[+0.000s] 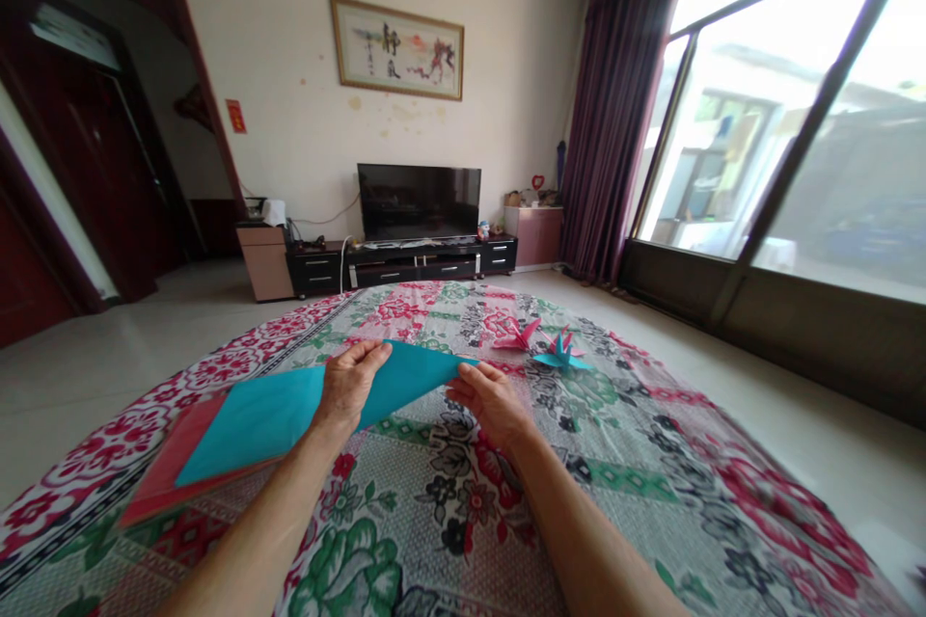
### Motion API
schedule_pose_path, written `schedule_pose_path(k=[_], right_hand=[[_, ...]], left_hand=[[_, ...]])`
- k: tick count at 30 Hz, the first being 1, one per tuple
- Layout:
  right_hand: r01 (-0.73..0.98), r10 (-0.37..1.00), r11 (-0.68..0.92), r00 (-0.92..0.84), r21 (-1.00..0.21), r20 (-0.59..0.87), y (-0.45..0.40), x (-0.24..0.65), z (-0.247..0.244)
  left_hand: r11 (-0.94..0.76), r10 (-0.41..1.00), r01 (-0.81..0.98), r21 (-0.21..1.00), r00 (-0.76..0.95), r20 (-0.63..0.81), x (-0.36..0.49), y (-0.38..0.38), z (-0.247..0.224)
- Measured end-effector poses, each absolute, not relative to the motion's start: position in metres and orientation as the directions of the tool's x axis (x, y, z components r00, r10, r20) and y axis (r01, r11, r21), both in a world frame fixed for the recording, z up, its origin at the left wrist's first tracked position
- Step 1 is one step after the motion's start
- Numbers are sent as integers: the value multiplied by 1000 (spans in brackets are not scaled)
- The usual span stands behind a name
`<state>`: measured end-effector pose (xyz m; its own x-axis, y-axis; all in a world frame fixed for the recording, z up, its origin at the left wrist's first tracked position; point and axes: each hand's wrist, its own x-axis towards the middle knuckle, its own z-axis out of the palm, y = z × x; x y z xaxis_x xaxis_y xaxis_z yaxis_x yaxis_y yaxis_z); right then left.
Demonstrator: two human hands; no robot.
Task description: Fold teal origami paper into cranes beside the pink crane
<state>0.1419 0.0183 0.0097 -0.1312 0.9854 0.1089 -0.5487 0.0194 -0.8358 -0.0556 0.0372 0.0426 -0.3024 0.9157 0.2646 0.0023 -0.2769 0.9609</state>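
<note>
Left hand [354, 381] and right hand [488, 395], both narrowed to pinches, hold 1 folded blue paper sheet [416, 376] by 2 corners above the floral cloth [434, 521].

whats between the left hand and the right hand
A piece of blue paper spans the stretch between the left hand and the right hand, above the patterned cloth, as the head view shows.
</note>
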Motion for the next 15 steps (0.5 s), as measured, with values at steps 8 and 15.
schedule_pose_path(k=[8, 15], right_hand=[[-529, 985, 44, -119, -847, 125, 19, 143, 8], [-536, 989, 32, -103, -844, 103, 18, 143, 10]], left_hand=[[-285, 910, -2, 959, -314, 270, -56, 39, 42], [-277, 912, -8, 961, -316, 261, -56, 38, 42]])
